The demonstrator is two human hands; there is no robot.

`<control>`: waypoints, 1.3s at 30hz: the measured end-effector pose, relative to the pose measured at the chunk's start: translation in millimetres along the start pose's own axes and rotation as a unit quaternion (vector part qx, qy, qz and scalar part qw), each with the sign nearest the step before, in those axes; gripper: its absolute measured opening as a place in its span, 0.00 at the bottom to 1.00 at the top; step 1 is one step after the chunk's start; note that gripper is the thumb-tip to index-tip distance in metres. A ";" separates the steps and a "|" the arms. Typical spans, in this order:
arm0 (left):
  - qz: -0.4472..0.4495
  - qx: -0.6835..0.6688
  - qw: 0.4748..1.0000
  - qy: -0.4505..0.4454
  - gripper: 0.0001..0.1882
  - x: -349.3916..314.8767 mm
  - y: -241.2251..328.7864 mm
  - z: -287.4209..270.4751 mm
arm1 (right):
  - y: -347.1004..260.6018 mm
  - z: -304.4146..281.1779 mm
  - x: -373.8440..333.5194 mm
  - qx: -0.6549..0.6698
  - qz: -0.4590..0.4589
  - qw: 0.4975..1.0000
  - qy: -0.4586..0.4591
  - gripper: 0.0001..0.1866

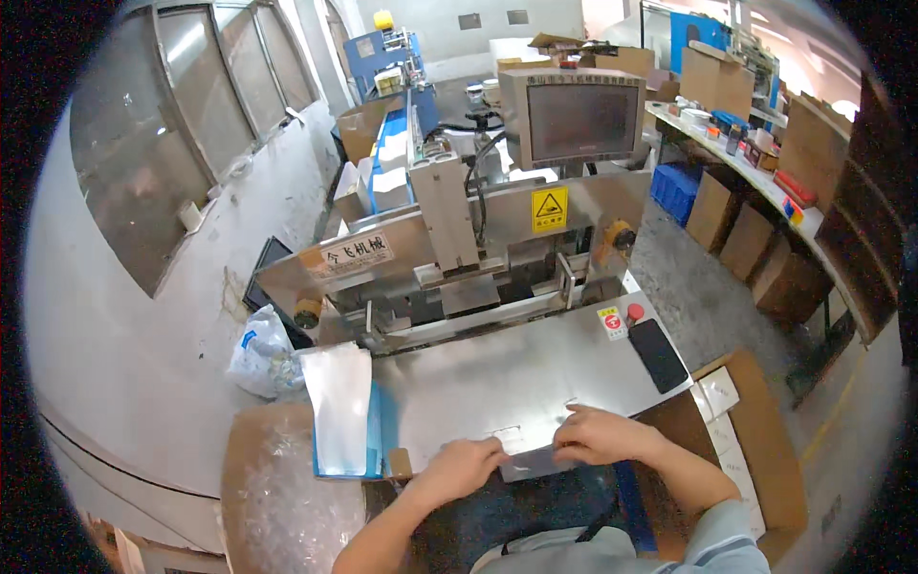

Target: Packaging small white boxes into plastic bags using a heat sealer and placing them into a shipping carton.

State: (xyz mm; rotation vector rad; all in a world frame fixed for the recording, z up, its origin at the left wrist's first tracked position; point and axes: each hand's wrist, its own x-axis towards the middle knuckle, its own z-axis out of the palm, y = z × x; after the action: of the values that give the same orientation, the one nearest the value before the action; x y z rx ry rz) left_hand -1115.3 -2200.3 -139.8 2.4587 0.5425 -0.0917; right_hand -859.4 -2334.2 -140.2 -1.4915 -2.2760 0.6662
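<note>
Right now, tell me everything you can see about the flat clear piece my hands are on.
The clear flat piece looks like a thin, glossy plastic sleeve or bag. It lies flat at the near edge of the steel table. The left hand presses its left end and the right hand its right end. Its contents cannot be made out.

You face a workshop: a pale wall [143, 325] with dark windows [182, 115] stands at your left, a speckled grey floor [688, 277] runs right, and a long shelf [755, 182] with cardboard boxes [755, 239] beneath it lines the far side.
</note>
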 end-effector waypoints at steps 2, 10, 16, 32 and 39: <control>0.012 -0.063 0.997 0.049 0.13 1.3 -8.7 -13.1 | 6.9 -12.0 -0.2 0.035 -0.016 0.999 0.030 0.13; -0.061 -0.089 0.994 -0.017 0.18 94.5 -78.3 -60.5 | 110.4 -21.7 71.0 0.036 0.063 0.984 0.161 0.15; -0.151 -0.325 0.930 0.085 0.12 177.9 -169.0 -97.5 | 194.4 -27.7 169.0 0.017 0.127 0.981 0.144 0.15; -0.107 0.097 0.893 0.427 0.27 175.5 -118.7 -42.2 | 128.5 -9.9 215.6 -0.235 0.142 0.939 0.207 0.29; -0.088 0.122 0.923 0.355 0.32 71.1 -45.3 75.8 | 127.7 -15.7 209.1 -0.200 0.140 0.955 0.166 0.32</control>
State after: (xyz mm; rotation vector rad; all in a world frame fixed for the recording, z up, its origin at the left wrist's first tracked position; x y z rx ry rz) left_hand -1063.9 -2185.9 -239.8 2.6374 1.1133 0.7285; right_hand -836.0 -2095.4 -192.5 -1.9636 -2.0322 0.0001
